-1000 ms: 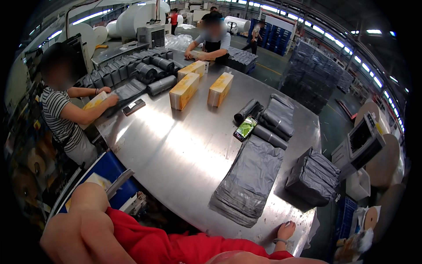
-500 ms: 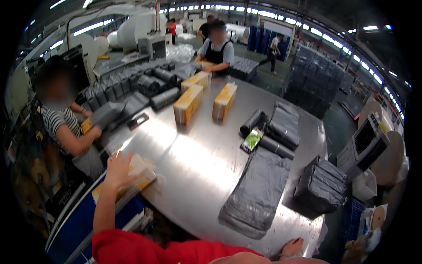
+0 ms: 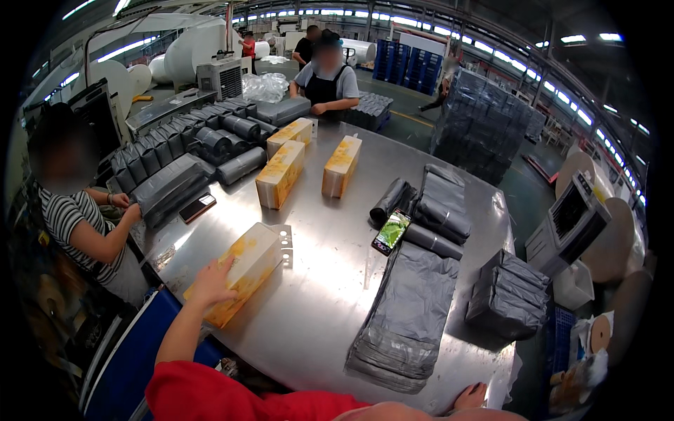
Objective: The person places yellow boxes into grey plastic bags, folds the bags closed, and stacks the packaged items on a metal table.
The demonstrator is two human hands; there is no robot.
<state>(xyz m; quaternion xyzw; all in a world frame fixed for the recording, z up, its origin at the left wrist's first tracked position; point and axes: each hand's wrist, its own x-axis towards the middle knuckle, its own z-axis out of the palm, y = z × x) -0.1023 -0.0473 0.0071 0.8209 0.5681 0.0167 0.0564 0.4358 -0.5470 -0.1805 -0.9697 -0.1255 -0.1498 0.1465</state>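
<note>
A long white and yellow block-shaped pack [image 3: 254,261] with a punched tab at its far end lies on the near left of the metal table [image 3: 309,316]. My left hand [image 3: 213,284] rests on top of it with fingers spread, not wrapped round it. Far right of the near edge, my right hand [image 3: 470,397] lies on the table, holding nothing visible; its wrist side is partly cut off. Between my hands is a flat stack of grey plastic bags [image 3: 407,316].
Several similar yellow packs [image 3: 281,175] stand farther back. A lit phone [image 3: 391,231] leans on grey rolls [image 3: 435,242]; a dark phone [image 3: 197,208] lies left. A wrapped grey bundle [image 3: 509,295] sits right. One co-worker [image 3: 91,224] handles grey bags at left; another [image 3: 328,84] stands behind.
The yellow pack and my left hand have come from the left table edge farther onto the table. The left co-worker's grey bundle now lies down on the table. My right hand stays put.
</note>
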